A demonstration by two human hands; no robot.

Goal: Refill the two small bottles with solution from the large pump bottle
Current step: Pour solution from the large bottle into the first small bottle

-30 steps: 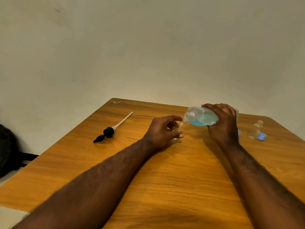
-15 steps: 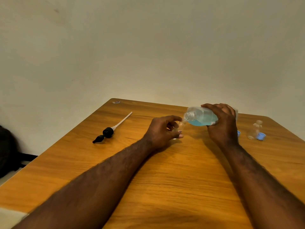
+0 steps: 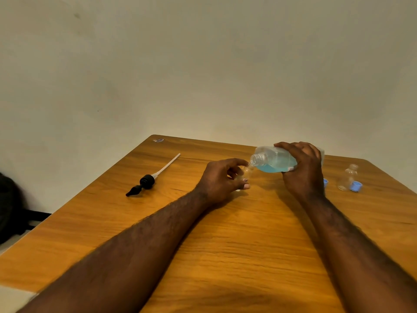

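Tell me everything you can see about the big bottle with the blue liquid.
The large bottle is clear, plastic by the look, with squared shoulders and a bare threaded neck. It is held tipped nearly onto its side above the table, mouth toward the small bottle in the left hand. Blue liquid pools along its lower side. The right hand grips its rear half, hiding most of the base.

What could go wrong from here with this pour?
1. The large bottle, tipped by the right hand, has a far wider neck than the small bottle at its mouth; solution could spill onto the table.
2. Only the left hand steadies that small bottle, so a nudge might tip it.
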